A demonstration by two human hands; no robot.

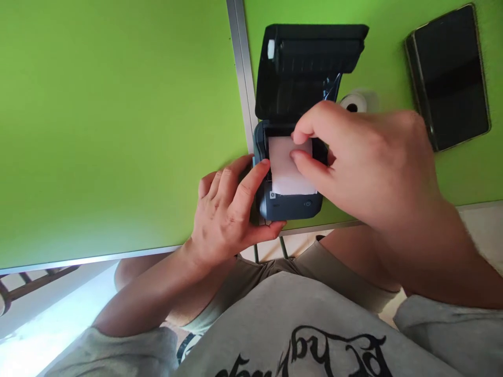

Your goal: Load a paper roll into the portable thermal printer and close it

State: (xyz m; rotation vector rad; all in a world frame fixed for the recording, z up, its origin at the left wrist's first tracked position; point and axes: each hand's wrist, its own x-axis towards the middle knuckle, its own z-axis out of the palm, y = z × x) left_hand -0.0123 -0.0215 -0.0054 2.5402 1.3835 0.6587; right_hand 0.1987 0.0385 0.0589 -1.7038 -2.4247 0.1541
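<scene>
A small dark thermal printer (291, 206) lies on the green table by its near edge, its black lid (296, 73) tilted up and back. Inside the bay is a white paper roll (288, 173), and its loose end hangs over the front lip. My left hand (226, 209) grips the printer's left side, index finger at the bay's rim and thumb under the front edge. From the right, my right hand (369, 157) reaches over the bay, with bent thumb and index finger on the paper, a small gap between their tips. Its other fingers are mostly hidden.
Another white paper roll (353, 102) stands behind my right hand, partly covered by it. A dark phone or tablet in a folding case (451, 78) lies at the right. A metal seam (241, 68) crosses the green tabletop (118, 131) beside the printer.
</scene>
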